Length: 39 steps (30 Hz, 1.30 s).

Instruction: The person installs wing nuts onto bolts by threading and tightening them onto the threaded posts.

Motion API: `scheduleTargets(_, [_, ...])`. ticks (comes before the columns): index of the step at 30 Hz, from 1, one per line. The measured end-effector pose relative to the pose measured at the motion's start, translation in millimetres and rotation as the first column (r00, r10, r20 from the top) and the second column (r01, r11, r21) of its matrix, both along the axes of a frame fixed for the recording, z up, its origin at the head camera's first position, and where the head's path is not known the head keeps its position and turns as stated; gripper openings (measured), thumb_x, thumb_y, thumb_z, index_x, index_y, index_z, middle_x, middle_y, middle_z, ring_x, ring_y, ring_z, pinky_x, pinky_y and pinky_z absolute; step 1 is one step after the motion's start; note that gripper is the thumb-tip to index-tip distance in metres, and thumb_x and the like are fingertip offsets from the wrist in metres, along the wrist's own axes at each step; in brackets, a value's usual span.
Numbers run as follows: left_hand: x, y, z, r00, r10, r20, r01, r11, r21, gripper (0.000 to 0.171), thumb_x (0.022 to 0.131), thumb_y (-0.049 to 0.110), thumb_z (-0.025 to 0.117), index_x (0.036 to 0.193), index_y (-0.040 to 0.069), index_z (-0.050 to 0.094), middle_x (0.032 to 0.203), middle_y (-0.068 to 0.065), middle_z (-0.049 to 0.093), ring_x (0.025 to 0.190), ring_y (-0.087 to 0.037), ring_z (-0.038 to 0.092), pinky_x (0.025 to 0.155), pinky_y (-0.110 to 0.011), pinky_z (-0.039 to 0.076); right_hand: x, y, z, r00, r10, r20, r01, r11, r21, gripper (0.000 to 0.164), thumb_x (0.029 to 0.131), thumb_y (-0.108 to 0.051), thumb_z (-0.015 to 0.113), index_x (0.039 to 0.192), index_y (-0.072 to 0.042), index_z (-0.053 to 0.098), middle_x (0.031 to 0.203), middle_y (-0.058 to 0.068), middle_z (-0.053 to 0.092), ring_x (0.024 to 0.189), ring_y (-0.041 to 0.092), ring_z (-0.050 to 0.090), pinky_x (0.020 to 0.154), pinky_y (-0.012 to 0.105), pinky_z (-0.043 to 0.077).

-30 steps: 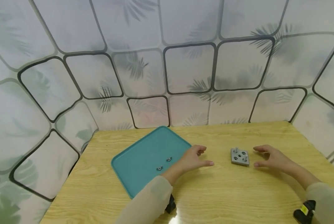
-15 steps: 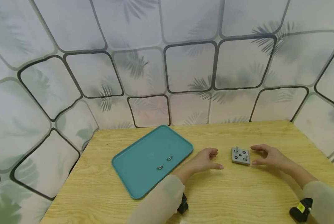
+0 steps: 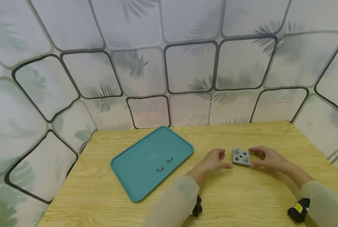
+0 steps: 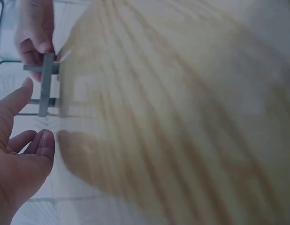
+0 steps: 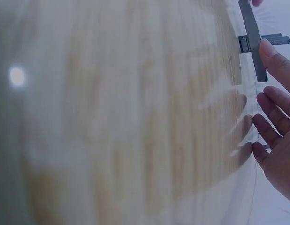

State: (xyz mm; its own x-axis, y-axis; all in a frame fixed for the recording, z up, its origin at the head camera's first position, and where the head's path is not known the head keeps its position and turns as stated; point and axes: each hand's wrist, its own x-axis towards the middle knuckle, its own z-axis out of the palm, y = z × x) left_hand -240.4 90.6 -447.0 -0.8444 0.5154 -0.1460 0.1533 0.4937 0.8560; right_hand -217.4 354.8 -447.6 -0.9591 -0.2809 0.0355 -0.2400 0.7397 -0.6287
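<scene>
A small square grey metal plate [image 3: 241, 161] with several holes sits on the table, two bolts standing up through it. Seen from the side in both wrist views, the plate rests raised on the bolt heads. My right hand [image 3: 266, 159] is at its right edge, thumb [image 5: 275, 60] and forefinger spread towards the two right corners, the thumb overlapping the plate in the right wrist view. On the other side, my left hand [image 3: 214, 161] reaches towards the plate with thumb and fingers apart and holds nothing; a narrow gap separates it from the plate.
To the left lies a teal tray [image 3: 140, 176], set at an angle on the wooden table [image 3: 101, 195]. Two wing nuts [image 3: 169, 160] lie in it near its right side. Patterned cloth [image 3: 191, 69] hangs behind the table.
My left hand has moved right, away from the tray and towards the plate. The right hand has come slightly left, up to the plate's edge. Tray and wing nuts stay put.
</scene>
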Motion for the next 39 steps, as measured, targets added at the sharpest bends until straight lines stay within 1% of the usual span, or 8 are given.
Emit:
scheduleTargets(2, [-0.6, 3, -2.5, 0.999, 0.003, -0.038, -0.005, 0.999, -0.050, 0.067, 0.080, 0.025, 0.077, 0.137, 0.007, 0.047, 0.129, -0.002, 0.055, 0.116, -0.011, 0.052, 0.095, -0.021, 0.042, -1.1, -1, -0.4, 1.000, 0.009, -0.007, -0.009, 1.000, 0.006, 0.067, 0.074, -0.028, 0.081, 0.125, 0.006, 0.054, 0.125, 0.025, 0.056, 0.120, 0.042, 0.045, 0.089, 0.011, 0.035])
scheduleTargets(7, [-1.8, 10, -7.9, 0.994, 0.013, -0.109, -0.025, 0.994, -0.109, 0.062, 0.080, 0.027, 0.077, 0.132, 0.007, 0.052, 0.119, 0.000, 0.056, 0.108, -0.008, 0.053, 0.093, -0.019, 0.042, -3.7, 0, -4.5, 1.000, 0.028, 0.008, -0.028, 1.000, -0.014, 0.065, 0.074, -0.027, 0.081, 0.125, 0.004, 0.055, 0.125, 0.023, 0.056, 0.112, -0.001, 0.046, 0.088, 0.006, 0.031])
scheduleTargets(9, [-2.3, 13, -9.0, 0.990, 0.004, -0.142, -0.022, 0.992, -0.125, 0.060, 0.079, 0.028, 0.078, 0.130, 0.006, 0.054, 0.115, 0.000, 0.056, 0.104, -0.007, 0.052, 0.092, -0.018, 0.042, -4.1, 1, -5.6, 0.999, 0.030, 0.021, -0.030, 0.999, -0.017, 0.065, 0.075, -0.028, 0.080, 0.125, 0.004, 0.055, 0.126, 0.023, 0.056, 0.109, -0.007, 0.043, 0.088, 0.009, 0.034])
scheduleTargets(14, [-2.0, 21, -10.8, 0.981, -0.025, -0.191, -0.008, 0.986, -0.168, 0.060, 0.079, 0.032, 0.077, 0.130, 0.008, 0.055, 0.112, 0.003, 0.054, 0.102, -0.005, 0.049, 0.094, -0.018, 0.040, -3.6, 2, -4.6, 0.999, 0.021, 0.033, -0.021, 1.000, 0.006, 0.065, 0.075, -0.030, 0.080, 0.126, 0.002, 0.055, 0.126, 0.023, 0.056, 0.111, 0.008, 0.048, 0.088, 0.014, 0.037])
scheduleTargets(19, [-0.8, 24, -13.1, 0.984, -0.001, -0.178, -0.030, 0.985, -0.170, 0.056, 0.079, 0.033, 0.077, 0.128, 0.014, 0.057, 0.109, 0.005, 0.050, 0.101, -0.005, 0.048, 0.095, -0.020, 0.040, -2.6, 0, -5.0, 0.999, 0.029, 0.022, -0.029, 1.000, -0.012, 0.064, 0.075, -0.028, 0.080, 0.126, 0.002, 0.055, 0.126, 0.022, 0.056, 0.108, -0.004, 0.045, 0.088, 0.012, 0.036])
scheduleTargets(26, [-1.5, 21, -10.9, 0.982, 0.041, -0.183, -0.065, 0.990, -0.125, 0.047, 0.080, 0.027, 0.077, 0.121, 0.011, 0.061, 0.104, 0.004, 0.051, 0.095, -0.005, 0.049, 0.090, -0.019, 0.041, -5.1, -7, -4.7, 1.000, 0.026, -0.004, -0.026, 1.000, -0.002, 0.063, 0.074, -0.029, 0.081, 0.124, 0.001, 0.057, 0.124, 0.021, 0.058, 0.109, 0.010, 0.050, 0.087, 0.016, 0.039])
scheduleTargets(33, [-1.1, 21, -11.3, 0.981, 0.092, -0.168, -0.106, 0.991, -0.078, 0.036, 0.080, 0.023, 0.078, 0.111, 0.010, 0.064, 0.097, 0.006, 0.052, 0.087, -0.004, 0.049, 0.082, -0.019, 0.042, -5.7, -13, -7.4, 0.999, 0.035, 0.039, -0.034, 0.999, -0.036, 0.062, 0.075, -0.029, 0.080, 0.125, -0.001, 0.057, 0.127, 0.022, 0.055, 0.114, 0.028, 0.049, 0.087, 0.019, 0.040])
scheduleTargets(39, [-0.6, 22, -14.1, 0.983, 0.118, -0.141, -0.126, 0.991, -0.047, 0.032, 0.078, 0.021, 0.079, 0.106, 0.011, 0.065, 0.095, 0.007, 0.053, 0.086, -0.004, 0.049, 0.082, -0.020, 0.043, -4.1, -13, -8.5, 0.999, 0.031, 0.044, -0.029, 0.999, -0.041, 0.061, 0.074, -0.029, 0.081, 0.124, -0.003, 0.057, 0.126, 0.020, 0.057, 0.112, 0.024, 0.051, 0.086, 0.021, 0.041])
